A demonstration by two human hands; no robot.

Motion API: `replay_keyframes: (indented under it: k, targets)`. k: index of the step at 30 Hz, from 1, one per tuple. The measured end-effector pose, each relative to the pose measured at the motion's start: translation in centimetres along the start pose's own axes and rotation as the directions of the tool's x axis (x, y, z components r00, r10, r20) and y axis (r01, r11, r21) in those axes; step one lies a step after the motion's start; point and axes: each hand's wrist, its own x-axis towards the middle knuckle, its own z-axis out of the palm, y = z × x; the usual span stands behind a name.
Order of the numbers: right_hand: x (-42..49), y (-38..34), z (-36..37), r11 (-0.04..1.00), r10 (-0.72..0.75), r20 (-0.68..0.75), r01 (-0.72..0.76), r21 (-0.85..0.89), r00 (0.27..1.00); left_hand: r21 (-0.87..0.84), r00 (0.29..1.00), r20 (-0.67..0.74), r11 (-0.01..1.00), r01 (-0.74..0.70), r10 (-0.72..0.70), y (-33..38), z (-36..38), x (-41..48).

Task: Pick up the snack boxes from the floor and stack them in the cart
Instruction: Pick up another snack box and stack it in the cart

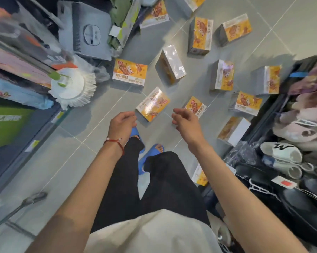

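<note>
Reaching down with both arms, the person has the left hand [123,123] and the right hand [186,120] on either side of the nearest snack box [152,104]. It lies flat on the grey floor [92,136], just beyond the fingertips. Both hands are empty, fingers loosely curled and spread, touching nothing yet. To do this pick well, I judge it best to close the palms on two opposite sides of the box and squeeze evenly, since the glossy wrap looks slippery. Lifted level, it can then be set down square on a stack. The other boxes [129,72] lie scattered farther off and to the right, with one near the right foot; no cart shows plainly in this view. Each box is orange-yellow with a pale band of Chinese characters, which seem to begin with "每日", though blur makes that unsure. A green carton [6,119] at the left carries large white characters. A white slipper [281,152] on the right-hand rack bears a black mark shaped like an M or W.
</note>
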Motion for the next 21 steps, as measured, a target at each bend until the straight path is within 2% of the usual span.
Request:
replay_keyframes:
  k: [5,9,13,17,21]
  targets:
    - [9.9,1.7,1.4,0.983,-0.034,-0.030,0.028,-0.182,0.999,0.036,0.994,-0.044,0.994,0.100,-0.098,-1.6,1.8,8.6]
    - [17.9,4.3,2.2,0.943,-0.013,0.023,0.020,-0.333,1.000,0.090,0.981,-0.062,0.977,0.191,-0.186,-4.7,3.7,15.7]
    - [25.7,8.1,3.0,0.911,0.028,0.079,0.007,-0.412,0.997,0.143,0.966,-0.081,0.956,0.256,-0.246,-8.8,6.2,22.0]
    - [32.2,12.3,3.4,0.894,0.056,0.068,-0.020,-0.447,0.996,0.126,0.948,-0.085,0.940,0.317,-0.308,-12.9,9.1,27.9]
    - [38.7,16.7,4.1,0.861,0.062,0.126,0.011,-0.508,0.990,0.175,0.925,-0.115,0.909,0.378,-0.363,-17.9,12.0,34.3]
